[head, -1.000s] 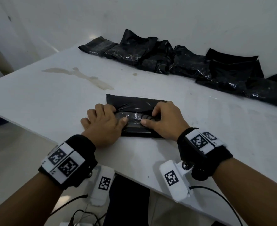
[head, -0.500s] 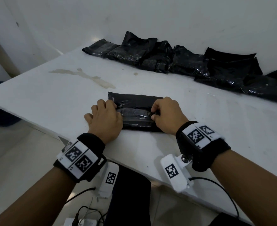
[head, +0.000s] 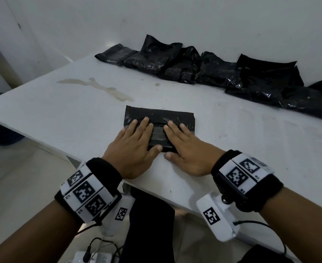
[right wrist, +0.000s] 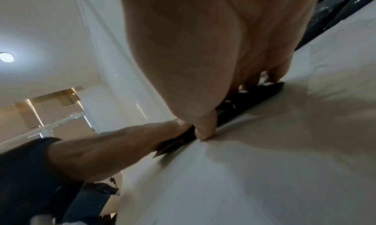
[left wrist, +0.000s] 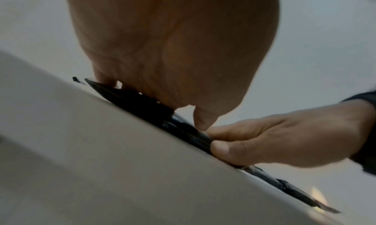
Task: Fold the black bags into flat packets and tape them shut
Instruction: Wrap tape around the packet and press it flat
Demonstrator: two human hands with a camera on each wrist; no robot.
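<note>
A folded black bag lies flat near the front edge of the white table, with a strip of clear tape across its middle. My left hand lies on its left half, fingers straight, pressing down. My right hand lies on its right half the same way, thumb at the near edge. The left wrist view shows the bag as a thin dark layer under my left hand, with my right hand beside it. In the right wrist view my right hand presses the bag.
A row of several other black bags lies along the wall at the back of the table. A yellowish stain marks the table's left part. Below the table's front edge lie cables and a white power strip.
Both hands had curled fingers working at the bag's middle; now they lie flat on it with straight fingers. The bag lies flatter.
</note>
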